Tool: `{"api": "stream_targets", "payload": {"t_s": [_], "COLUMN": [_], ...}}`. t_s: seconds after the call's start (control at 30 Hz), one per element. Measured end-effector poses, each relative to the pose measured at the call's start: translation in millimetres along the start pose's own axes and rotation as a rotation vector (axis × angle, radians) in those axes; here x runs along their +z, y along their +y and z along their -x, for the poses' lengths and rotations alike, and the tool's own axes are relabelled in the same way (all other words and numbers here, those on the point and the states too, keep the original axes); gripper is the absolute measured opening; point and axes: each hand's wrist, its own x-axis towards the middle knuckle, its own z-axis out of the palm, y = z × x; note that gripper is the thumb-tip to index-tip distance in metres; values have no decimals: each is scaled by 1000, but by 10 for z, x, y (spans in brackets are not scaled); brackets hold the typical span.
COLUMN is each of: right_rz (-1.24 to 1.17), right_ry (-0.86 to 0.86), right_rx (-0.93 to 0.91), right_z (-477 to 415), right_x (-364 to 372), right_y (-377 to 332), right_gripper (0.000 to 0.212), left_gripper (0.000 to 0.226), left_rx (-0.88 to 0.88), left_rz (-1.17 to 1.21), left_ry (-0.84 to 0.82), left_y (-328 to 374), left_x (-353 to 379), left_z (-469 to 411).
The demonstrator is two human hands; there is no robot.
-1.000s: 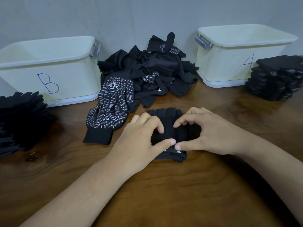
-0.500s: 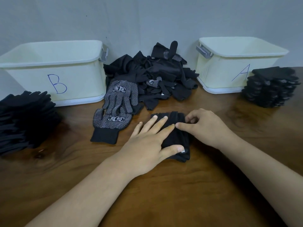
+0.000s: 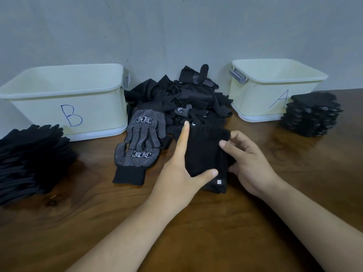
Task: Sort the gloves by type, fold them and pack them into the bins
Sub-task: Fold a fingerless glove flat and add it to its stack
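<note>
Folded black glove (image 3: 204,154) in my hands.
Left hand (image 3: 182,173) grips its left edge, right hand (image 3: 251,163) pinches its right.

Both grips pinch one folded black glove (image 3: 204,152).
The left grip (image 3: 176,173) comes in from 7 o'clock, index finger straight toward 12 o'clock along the glove's left edge and thumb across its lower front. The right grip (image 3: 249,163) comes in from 4 o'clock, thumb on top and fingers curled beneath the right edge.
</note>
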Motion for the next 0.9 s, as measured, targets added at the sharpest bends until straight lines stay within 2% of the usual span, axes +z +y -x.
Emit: {"api": "stream_targets", "payload": {"t_s": [0.07,0.17,0.27,0.43,0.5,0.57,0.67,0.9], "right_rz": [-47,-69,-38,-87,-104,-83,-85,-32], "right_ry": [20,27,39,-84,-165,-172,-107,-165], "right_rx": [3,6,0,59,70,38,-33,-18], "right_z": [-10,-13,6,67,115,158,198,243], "right_x": [-10,-28,-28,-46,-9,56,138,596], "right_y": [24,37,26,-53,-93,-110,-115,-91], "right_gripper": [2,9,14,68,80,79,64,42], "left_gripper": [107,82,77,83,84,84,83,83], "left_rx": [44,90,66,34,19,-9,-37,-111], "left_rz": [119,100,84,98,91,116,149,178], "left_ry": [-2,-26,-11,-8,-1,21,53,151], "left_y": [14,-3,-4,75,106,151,226,267], "left_x": [-10,5,-25,-80,-100,-136,-192,-545], "left_z": [0,-6,0,54,74,104,179,516]}}
